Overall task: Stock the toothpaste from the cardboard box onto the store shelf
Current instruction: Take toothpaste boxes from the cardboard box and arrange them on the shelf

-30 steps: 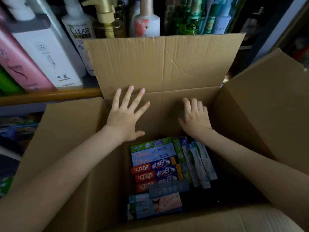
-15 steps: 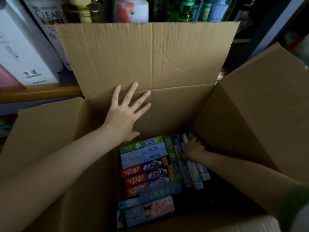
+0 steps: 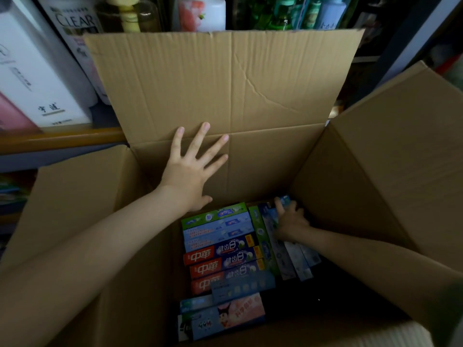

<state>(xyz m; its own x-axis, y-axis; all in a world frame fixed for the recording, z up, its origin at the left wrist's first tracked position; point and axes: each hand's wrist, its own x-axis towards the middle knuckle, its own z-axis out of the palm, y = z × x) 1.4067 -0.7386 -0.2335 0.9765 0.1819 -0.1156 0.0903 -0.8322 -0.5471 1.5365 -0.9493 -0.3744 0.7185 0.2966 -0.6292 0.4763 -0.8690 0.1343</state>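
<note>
An open cardboard box (image 3: 263,159) stands in front of a store shelf (image 3: 62,140). At its bottom lie several toothpaste cartons: red and blue ones (image 3: 223,261) stacked flat, and pale blue ones (image 3: 293,261) on edge at the right. My left hand (image 3: 190,169) presses flat with spread fingers against the box's far inner wall. My right hand (image 3: 289,219) is down inside the box, fingers curled around the far end of the pale blue cartons; how many it grips is hidden.
The box's back flap (image 3: 220,78) stands upright against the shelf, and the right flap (image 3: 400,151) tilts up. Behind it, shampoo bottles (image 3: 42,78) and green bottles (image 3: 283,13) fill the shelf. A lower shelf (image 3: 12,191) shows at the left.
My right hand has left the box's far wall and dropped down onto the pale blue cartons at the bottom. My left hand has stayed pressed on the wall.
</note>
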